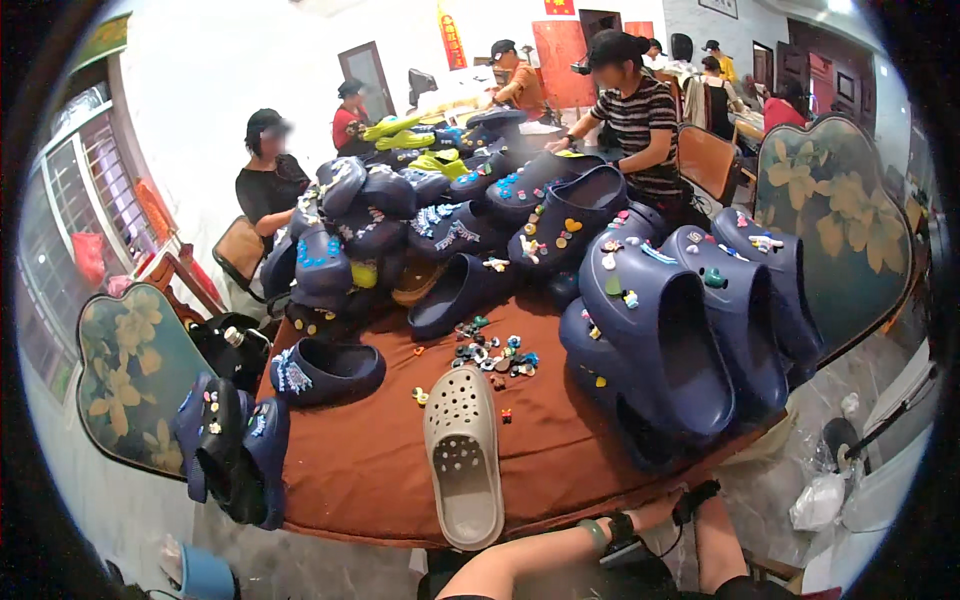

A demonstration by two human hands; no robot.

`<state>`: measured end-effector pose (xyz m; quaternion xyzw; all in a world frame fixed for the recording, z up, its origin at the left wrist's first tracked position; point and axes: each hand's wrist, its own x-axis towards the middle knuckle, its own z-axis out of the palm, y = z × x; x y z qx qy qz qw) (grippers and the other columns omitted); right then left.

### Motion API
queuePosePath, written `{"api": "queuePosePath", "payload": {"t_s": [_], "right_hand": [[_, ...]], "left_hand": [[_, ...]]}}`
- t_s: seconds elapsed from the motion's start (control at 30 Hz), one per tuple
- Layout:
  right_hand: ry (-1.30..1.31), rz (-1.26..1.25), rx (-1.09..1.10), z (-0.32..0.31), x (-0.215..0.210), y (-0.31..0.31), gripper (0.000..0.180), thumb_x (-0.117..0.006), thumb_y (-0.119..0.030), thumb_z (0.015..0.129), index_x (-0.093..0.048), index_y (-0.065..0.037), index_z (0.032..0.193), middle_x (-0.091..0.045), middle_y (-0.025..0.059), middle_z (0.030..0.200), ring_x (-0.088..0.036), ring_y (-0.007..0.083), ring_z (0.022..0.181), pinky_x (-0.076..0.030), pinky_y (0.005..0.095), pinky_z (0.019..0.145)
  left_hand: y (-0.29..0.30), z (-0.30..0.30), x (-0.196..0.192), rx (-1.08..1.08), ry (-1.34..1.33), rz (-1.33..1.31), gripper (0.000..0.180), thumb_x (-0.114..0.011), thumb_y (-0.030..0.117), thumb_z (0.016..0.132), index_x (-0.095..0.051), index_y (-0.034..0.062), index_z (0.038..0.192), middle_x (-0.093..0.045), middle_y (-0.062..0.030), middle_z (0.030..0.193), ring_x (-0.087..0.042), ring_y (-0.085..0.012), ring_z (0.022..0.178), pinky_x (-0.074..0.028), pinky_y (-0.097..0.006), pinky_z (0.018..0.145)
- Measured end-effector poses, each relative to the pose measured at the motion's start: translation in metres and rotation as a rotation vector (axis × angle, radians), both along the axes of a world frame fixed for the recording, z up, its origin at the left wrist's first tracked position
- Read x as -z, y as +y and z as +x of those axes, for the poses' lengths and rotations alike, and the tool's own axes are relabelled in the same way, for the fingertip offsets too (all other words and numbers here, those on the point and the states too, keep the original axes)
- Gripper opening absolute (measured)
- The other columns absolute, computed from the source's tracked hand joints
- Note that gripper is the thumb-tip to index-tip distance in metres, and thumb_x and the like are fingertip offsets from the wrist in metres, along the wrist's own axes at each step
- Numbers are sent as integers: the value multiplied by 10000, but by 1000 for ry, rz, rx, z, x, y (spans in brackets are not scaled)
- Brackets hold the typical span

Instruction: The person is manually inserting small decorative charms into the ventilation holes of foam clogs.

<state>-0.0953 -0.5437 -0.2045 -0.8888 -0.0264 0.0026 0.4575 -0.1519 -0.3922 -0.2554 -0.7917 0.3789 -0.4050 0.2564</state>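
Observation:
My left hand (656, 512) is below the table's front edge, reaching across to the black band (697, 498) on my right wrist. Its fingers are mostly hidden at that band. My right forearm (716, 545) rises from the lower edge; the right hand beyond the band cannot be made out. A greenish bangle (594, 535) and a dark wristband (621, 525) circle my left wrist. On the brown cloth, a beige clog (465, 490) lies with its holed toe away from me. Behind it is a small heap of colourful shoe charms (495, 357).
Navy clogs with charms (660, 310) stand stacked at the right; more clogs (455, 230) pile up at the back. Several hang over the left edge (262, 460). Padded floral chair backs (835, 235) flank the table (350, 490). A blue bucket (205, 572) stands lower left. Several people work behind.

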Motion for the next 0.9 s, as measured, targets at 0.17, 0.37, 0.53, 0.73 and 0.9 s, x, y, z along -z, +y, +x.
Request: {"api": "queuePosePath", "payload": {"t_s": [0.17, 0.37, 0.53, 0.73, 0.9], "right_hand": [[-25, -65, 1, 20, -4, 1, 391, -547, -166, 897, -503, -39, 1264, -585, 157, 1220, -549, 274, 1126, -416, 388, 972], [1, -97, 8, 19, -1, -22, 397, -511, -170, 928, -476, -45, 1303, -573, 154, 1250, -538, 274, 1146, -406, 390, 989], [201, -120, -201, -27, -22, -58, 401, -481, -173, 954, -454, -49, 1335, -563, 151, 1274, -530, 273, 1163, -398, 391, 1003], [273, -310, -700, -99, -206, 60, 402, -477, -88, 935, -450, -40, 1334, -597, 152, 1220, -567, 273, 1131, -426, 381, 970], [56, 100, -610, -92, -282, 147, 443, -433, 50, 892, -447, -25, 1328, -586, 156, 1242, -566, 270, 1158, -444, 355, 966]], "left_hand": [[3, 1, -27, 229, 1362, -753, 528, -465, 373, 949, -484, -82, 1217, -600, -295, 1095, -593, -430, 986, -448, -483, 881], [56, 2, -162, 228, 1765, -667, 455, -452, 408, 952, -547, -30, 1033, -625, -264, 963, -608, -430, 904, -488, -479, 756], [91, -1, -231, 456, 1880, -462, 375, -460, 343, 948, -575, -9, 1003, -625, -260, 928, -589, -432, 930, -468, -487, 784], [152, -13, -273, 592, 1850, -756, 321, -476, 311, 959, -579, 7, 942, -618, -225, 857, -581, -430, 856, -454, -499, 731], [229, -21, -323, 496, 1830, -741, 285, -459, 286, 979, -568, 25, 1011, -617, -220, 858, -593, -417, 892, -469, -483, 743]]}}
